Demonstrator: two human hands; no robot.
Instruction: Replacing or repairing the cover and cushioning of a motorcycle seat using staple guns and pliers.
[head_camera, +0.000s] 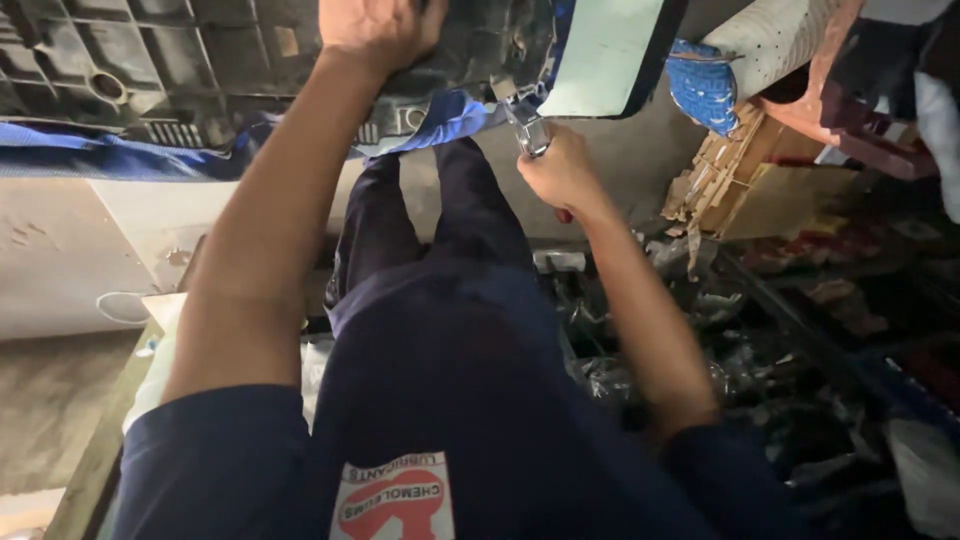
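We're bracing the black plastic underpanel (200, 60) overhead with our left hand (380, 30) spread flat on it; right hand (562, 172), just right of the panel, is fist-gripping pliers (530, 130) at its edge.

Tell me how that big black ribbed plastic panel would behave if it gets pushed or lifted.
The black ribbed panel probably stays fairly stiff, given its moulded ribbing. It looks light for its size, since the left hand alone presses on it. Its wide span may make it awkward to lift while the right hand holds the metal tool.

Shiny metal wrench (528, 130) under dark underbody panel (200, 70)
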